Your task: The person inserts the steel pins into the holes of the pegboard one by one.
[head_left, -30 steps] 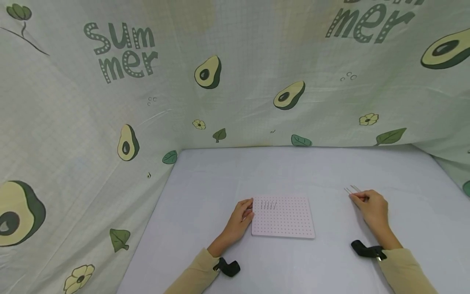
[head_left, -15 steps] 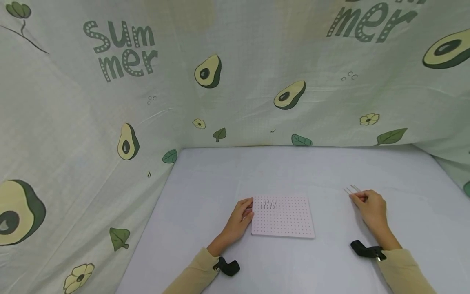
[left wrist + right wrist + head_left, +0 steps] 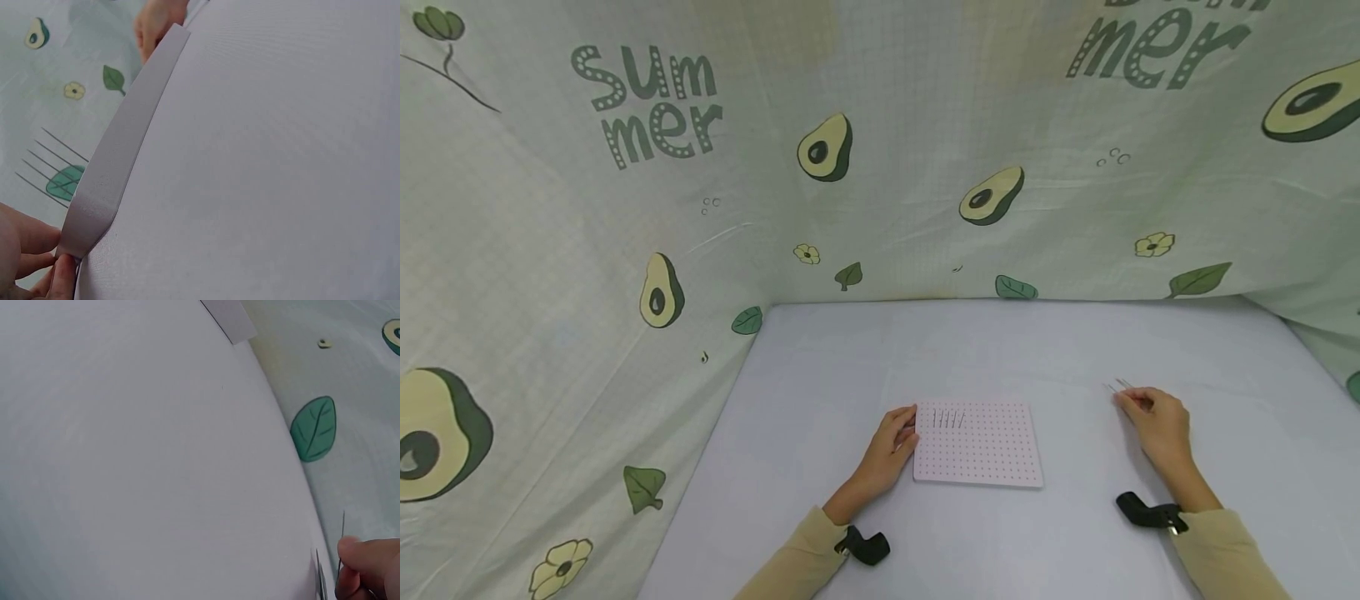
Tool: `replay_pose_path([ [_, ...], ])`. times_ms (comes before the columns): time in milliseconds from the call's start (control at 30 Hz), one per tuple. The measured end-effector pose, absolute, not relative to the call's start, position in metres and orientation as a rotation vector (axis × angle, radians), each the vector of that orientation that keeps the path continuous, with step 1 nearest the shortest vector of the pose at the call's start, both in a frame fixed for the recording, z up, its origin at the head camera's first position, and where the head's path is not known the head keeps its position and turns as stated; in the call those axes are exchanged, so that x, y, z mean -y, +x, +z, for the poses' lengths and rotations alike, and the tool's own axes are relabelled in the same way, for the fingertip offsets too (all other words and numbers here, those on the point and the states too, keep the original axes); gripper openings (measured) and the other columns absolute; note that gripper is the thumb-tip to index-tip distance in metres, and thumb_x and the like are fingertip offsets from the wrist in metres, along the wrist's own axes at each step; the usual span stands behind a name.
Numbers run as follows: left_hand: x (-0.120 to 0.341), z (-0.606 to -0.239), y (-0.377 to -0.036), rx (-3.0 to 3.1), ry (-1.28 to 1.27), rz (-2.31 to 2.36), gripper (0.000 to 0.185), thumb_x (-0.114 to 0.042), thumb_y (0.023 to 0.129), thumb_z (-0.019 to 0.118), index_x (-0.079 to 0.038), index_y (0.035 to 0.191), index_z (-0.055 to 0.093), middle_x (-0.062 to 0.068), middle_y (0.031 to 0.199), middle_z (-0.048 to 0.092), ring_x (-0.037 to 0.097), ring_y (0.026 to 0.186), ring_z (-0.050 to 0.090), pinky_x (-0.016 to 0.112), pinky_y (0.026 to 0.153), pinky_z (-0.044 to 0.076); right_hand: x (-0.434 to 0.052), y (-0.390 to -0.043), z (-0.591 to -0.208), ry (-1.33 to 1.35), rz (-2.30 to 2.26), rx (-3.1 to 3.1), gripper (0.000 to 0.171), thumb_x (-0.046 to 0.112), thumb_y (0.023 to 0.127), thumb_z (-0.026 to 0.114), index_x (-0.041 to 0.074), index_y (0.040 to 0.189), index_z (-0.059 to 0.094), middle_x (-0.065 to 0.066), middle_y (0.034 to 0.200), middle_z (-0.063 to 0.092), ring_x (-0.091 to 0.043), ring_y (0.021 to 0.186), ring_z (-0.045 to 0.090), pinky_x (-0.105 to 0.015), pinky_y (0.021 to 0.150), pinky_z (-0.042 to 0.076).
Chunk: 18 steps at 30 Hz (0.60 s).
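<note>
A pale pink pegboard [image 3: 1000, 454] with rows of small holes lies on the white table. Several thin metal pins [image 3: 948, 418] stand upright in a row near its far left corner; they also show edge-on in the left wrist view. My left hand [image 3: 886, 450] grips the board's left edge, fingertips [image 3: 44, 239] against its side. Well to the right of the board, my right hand [image 3: 1159, 425] pinches a thin metal pin [image 3: 343, 524] between thumb and finger. Other loose pins [image 3: 320, 578] lie close beside those fingertips on the table.
The white tablecloth [image 3: 1000, 346] runs back to a hanging curtain [image 3: 917, 100] printed with avocados, leaves and lettering. A similar curtain covers the left side. Black wrist mounts [image 3: 867, 546] sit on both forearms over beige sleeves.
My right hand has shifted very slightly left, and the pins at its fingertips look shorter and fainter. The left hand and the pegboard have stayed in place.
</note>
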<state>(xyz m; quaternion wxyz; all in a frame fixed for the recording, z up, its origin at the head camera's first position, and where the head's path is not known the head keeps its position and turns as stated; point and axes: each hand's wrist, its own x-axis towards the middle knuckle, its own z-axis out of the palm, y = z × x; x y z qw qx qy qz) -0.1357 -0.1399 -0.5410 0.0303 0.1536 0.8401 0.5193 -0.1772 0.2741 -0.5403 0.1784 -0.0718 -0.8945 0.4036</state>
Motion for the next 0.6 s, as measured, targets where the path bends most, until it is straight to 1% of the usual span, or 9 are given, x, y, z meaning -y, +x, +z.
replay_pose_path([
  [133, 0.14, -0.542, -0.135, -2.589, 0.477, 1.602, 0.051, -0.008, 0.105, 0.049, 0.004, 0.152, 0.034, 0.015, 0.148, 0.037, 0.027, 0.132, 0.045, 0.03, 0.112, 0.04, -0.272, -0.178, -0.537, -0.175, 1.168, 2.519, 0.023, 0.011, 0.096, 0.066, -0.012, 0.097, 0.068, -0.017, 0.081, 0.065, 0.002, 0.066, 0.043, -0.015, 0.054, 0.036],
  [300, 0.141, -0.542, -0.135, -2.584, 0.479, 1.603, 0.051, -0.008, 0.105, 0.049, 0.004, 0.152, 0.033, 0.015, 0.149, 0.037, 0.026, 0.133, 0.044, 0.029, 0.113, 0.039, -0.268, -0.18, -0.532, -0.078, 1.237, 2.496, 0.026, 0.011, 0.099, 0.062, -0.014, 0.101, 0.066, -0.018, 0.082, 0.064, 0.006, 0.067, 0.044, -0.013, 0.055, 0.038],
  [433, 0.141, -0.543, -0.136, -2.576, 0.48, 1.616, 0.051, -0.007, 0.105, 0.049, 0.003, 0.152, 0.033, 0.016, 0.148, 0.036, 0.027, 0.133, 0.044, 0.029, 0.112, 0.039, -0.265, -0.18, -0.529, 0.0, 1.289, 2.469, 0.027, 0.012, 0.101, 0.059, -0.014, 0.103, 0.064, -0.014, 0.079, 0.061, 0.004, 0.067, 0.045, -0.013, 0.053, 0.038],
  [600, 0.14, -0.544, -0.136, -2.582, 0.462, 1.604, 0.051, -0.007, 0.104, 0.049, 0.003, 0.152, 0.034, 0.015, 0.149, 0.037, 0.026, 0.133, 0.044, 0.029, 0.112, 0.04, -0.259, -0.18, -0.528, 0.109, 1.35, 2.438, 0.024, 0.01, 0.101, 0.058, -0.014, 0.103, 0.061, -0.007, 0.081, 0.058, 0.002, 0.071, 0.046, -0.011, 0.057, 0.038],
])
